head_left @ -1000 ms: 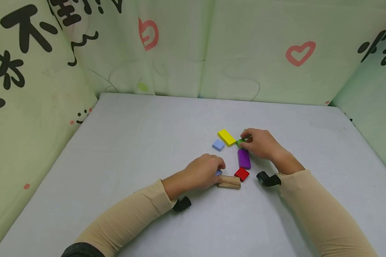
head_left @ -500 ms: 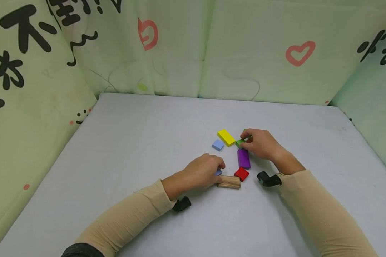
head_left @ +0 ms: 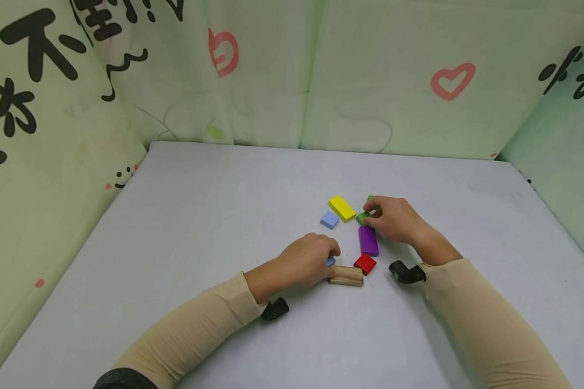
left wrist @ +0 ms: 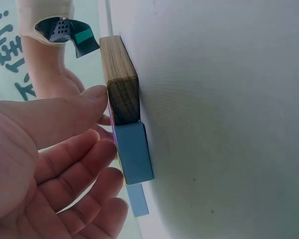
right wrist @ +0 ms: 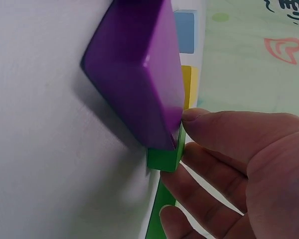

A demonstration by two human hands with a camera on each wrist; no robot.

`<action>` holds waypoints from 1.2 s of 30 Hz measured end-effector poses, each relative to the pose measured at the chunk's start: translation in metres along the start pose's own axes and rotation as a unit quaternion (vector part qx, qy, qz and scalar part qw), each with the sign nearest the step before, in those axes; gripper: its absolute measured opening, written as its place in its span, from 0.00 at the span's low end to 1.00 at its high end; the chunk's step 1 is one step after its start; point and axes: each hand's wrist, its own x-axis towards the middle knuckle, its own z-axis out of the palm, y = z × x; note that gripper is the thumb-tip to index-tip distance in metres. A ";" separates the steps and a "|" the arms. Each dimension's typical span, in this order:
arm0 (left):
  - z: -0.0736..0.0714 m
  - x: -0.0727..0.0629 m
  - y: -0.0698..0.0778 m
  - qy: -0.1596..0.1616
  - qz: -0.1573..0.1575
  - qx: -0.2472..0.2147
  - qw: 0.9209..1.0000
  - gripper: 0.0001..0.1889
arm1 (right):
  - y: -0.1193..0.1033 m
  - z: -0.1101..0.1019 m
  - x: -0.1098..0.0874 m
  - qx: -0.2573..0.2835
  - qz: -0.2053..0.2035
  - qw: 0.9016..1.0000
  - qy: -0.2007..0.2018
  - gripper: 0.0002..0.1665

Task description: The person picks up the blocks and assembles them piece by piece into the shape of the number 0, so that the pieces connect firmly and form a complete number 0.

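Observation:
In the head view, blocks stand in a loose ring on the table. My left hand [head_left: 309,260] is at the ring's near left, thumb against a wooden block [head_left: 346,275] and curled fingers at the small blue block [left wrist: 133,153] touching its end in the left wrist view. At the far right of the ring, my right hand [head_left: 395,217] pinches a small green block [head_left: 363,218] between thumb and fingers. A longer green block [right wrist: 159,211] lies beside it, partly behind the fingers. The purple block [head_left: 368,241] and red block [head_left: 365,263] sit between the hands.
A yellow block [head_left: 342,208] and another blue block [head_left: 329,220] lie at the far left of the ring. Pale table surface [head_left: 199,216] surrounds the blocks. A printed green curtain [head_left: 272,81] hangs behind and at both sides.

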 end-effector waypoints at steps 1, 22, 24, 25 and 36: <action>0.000 0.000 0.000 0.000 -0.001 0.000 1.000 0.18 | 0.000 0.000 0.000 0.000 0.000 1.000 0.000 0.19; 0.001 0.001 -0.001 0.001 0.002 -0.002 1.000 0.18 | 0.000 0.000 -0.002 0.003 0.000 1.000 -0.004 0.20; 0.001 0.001 -0.001 0.001 0.003 -0.001 1.000 0.17 | 0.000 0.000 -0.002 0.004 0.001 1.000 -0.005 0.20; 0.001 0.001 -0.001 0.001 0.003 -0.001 1.000 0.17 | 0.000 0.000 -0.002 0.005 0.002 1.000 -0.005 0.20; 0.001 0.001 -0.002 0.002 0.002 -0.003 1.000 0.17 | 0.000 0.001 -0.001 0.004 0.000 1.000 -0.006 0.20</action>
